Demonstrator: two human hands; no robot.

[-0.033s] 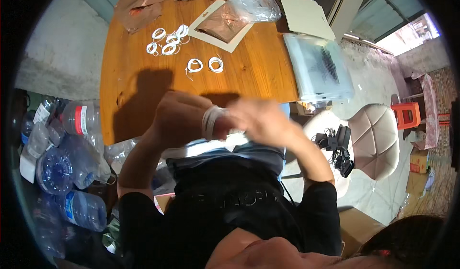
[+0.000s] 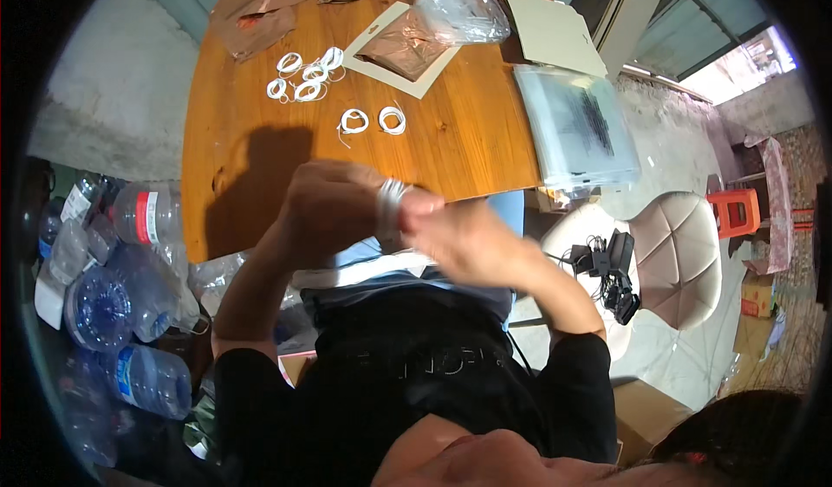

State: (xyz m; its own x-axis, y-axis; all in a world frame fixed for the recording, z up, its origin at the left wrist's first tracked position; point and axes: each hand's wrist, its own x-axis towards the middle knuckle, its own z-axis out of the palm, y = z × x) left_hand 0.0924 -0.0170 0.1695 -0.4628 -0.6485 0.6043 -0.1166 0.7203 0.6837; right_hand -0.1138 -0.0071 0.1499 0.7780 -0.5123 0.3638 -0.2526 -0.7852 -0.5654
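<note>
A: What are we seeing at the grip in the head view?

B: We are seeing the left hand [image 2: 334,210] bending inward, with white cord [image 2: 389,214] lying in several loops around its fingers. We are not managing to judge how tightly those fingers are curling.

A: And the right hand [image 2: 472,240]?

B: It is meeting the left one just right of the loops, its fingers bent. Blur is hiding the fingertips, so we are unable to say how far apart they are or whether they are pinching a strand.

A: What are we finding beyond the grip?

B: On the wooden table [image 2: 468,149], two separate white coils [image 2: 381,123] are lying just ahead of the hands. Farther off and to the left, a cluster of white coils [image 2: 314,73] is resting. Straight ahead, past the pair, a brown packet [image 2: 400,47] is lying on a pale card [image 2: 422,91], with a clear plastic bag [image 2: 464,6] touching its far end.

A: And to the sides?

B: Right of the grip, clear plastic sleeves [image 2: 568,132] are lying at the table's edge, and black adapters [image 2: 617,275] are sitting on a pale chair [image 2: 680,262]. Left of it, plastic bottles [image 2: 156,381] are crowding together.
</note>
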